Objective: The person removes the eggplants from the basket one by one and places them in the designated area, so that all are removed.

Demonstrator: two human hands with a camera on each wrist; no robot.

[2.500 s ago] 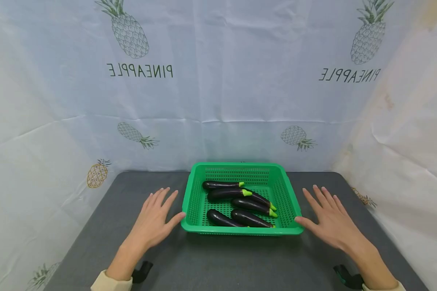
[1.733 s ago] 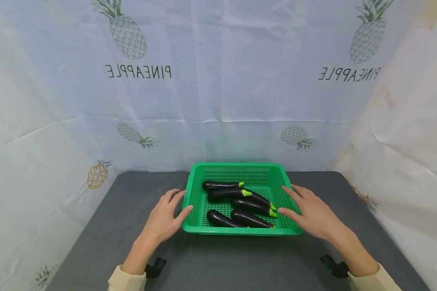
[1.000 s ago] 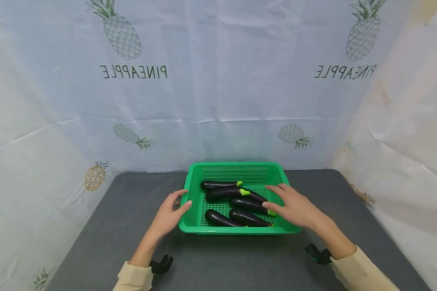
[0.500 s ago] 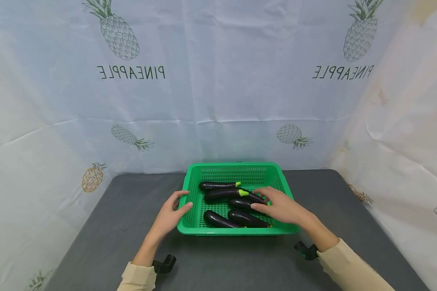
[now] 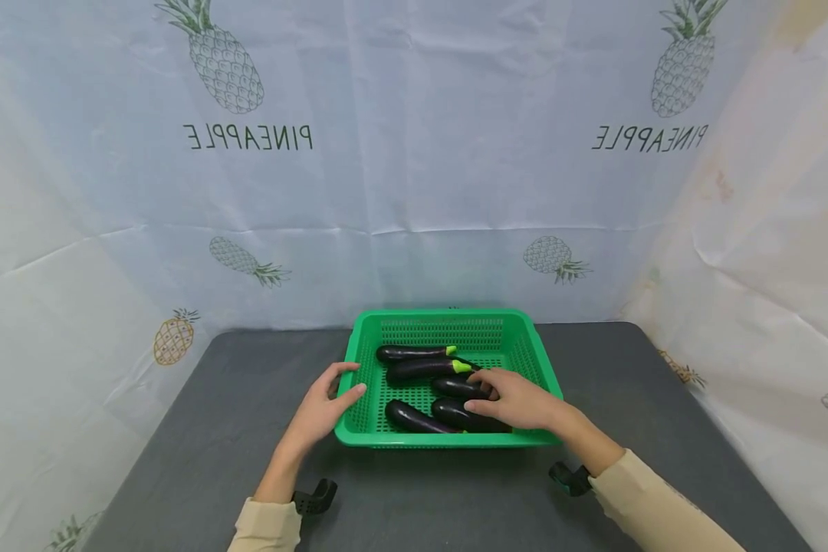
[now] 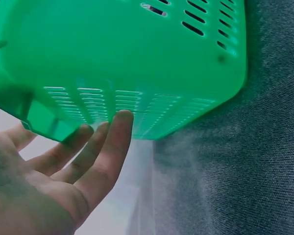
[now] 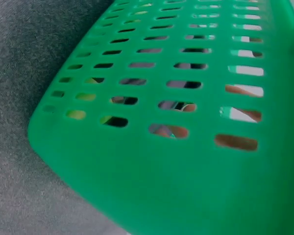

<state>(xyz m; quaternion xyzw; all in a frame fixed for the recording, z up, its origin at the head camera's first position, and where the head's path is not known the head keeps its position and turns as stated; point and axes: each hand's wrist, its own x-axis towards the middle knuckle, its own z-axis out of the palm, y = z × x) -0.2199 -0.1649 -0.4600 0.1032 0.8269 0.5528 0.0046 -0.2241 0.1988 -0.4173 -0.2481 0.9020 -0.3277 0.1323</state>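
A green slotted basket [image 5: 448, 440] stands mid-table and holds several dark eggplants with green stalks. My right hand [image 5: 481, 391] reaches inside it, fingers and thumb curled around the middle eggplant [image 5: 453, 386]. Two eggplants [image 5: 414, 353] [image 5: 424, 369] lie behind it and two [image 5: 414, 416] [image 5: 458, 414] lie in front. My left hand [image 5: 345, 381] rests against the basket's left wall with straight fingers, thumb at the rim. The left wrist view shows the same left hand [image 6: 95, 142] flat against the basket's outer wall [image 6: 137, 58]. In the right wrist view, fingers [image 7: 240, 115] show through the basket's slots [image 7: 152, 166].
The table top [image 5: 214, 429] is dark grey. A white pineapple-print cloth [image 5: 414, 192] closes off the back and both sides. Two black clips [image 5: 315, 497] [image 5: 567, 477] sit near the front edge, beneath my forearms.
My right hand left the table beside the basket, went in and closed on the middle eggplant. My left hand moved up to the basket's left wall.
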